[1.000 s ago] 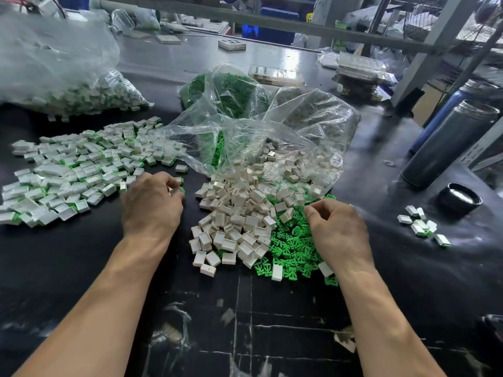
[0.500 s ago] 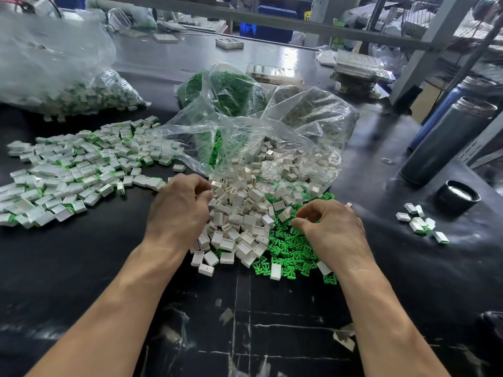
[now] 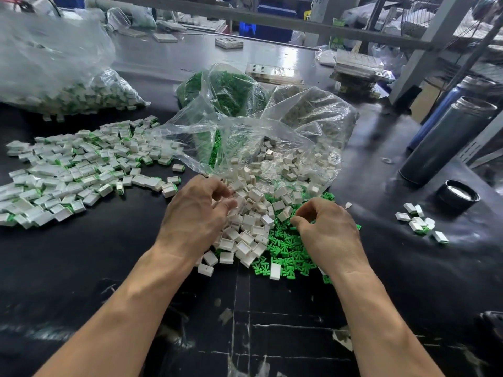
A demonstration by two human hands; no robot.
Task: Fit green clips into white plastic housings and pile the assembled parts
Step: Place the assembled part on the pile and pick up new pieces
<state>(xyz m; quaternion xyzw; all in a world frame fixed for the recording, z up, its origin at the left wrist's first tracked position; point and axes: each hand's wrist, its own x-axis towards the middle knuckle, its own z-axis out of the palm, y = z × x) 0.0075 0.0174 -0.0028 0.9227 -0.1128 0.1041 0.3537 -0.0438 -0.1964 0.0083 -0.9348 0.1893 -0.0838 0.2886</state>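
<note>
**Both hands in the loose parts**

We see our left hand [image 3: 194,213], fingers curled, on the white housings [image 3: 253,221]; whether its grip holds one, we cannot tell. Our right hand [image 3: 325,229] pinches among green clips [image 3: 285,251]. The assembled pile [image 3: 76,170] lies left on the bench [image 3: 408,268].

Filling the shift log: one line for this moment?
left hand: over white housings | right hand: over green clips | grasp: unclear

Dark surface [image 3: 81,268], taped in places. At right: grey flask [image 3: 446,140] upright, blue flask [image 3: 441,110] just behind it, black cap [image 3: 457,195] nearby. Grey frame [image 3: 424,47] beyond.
</note>
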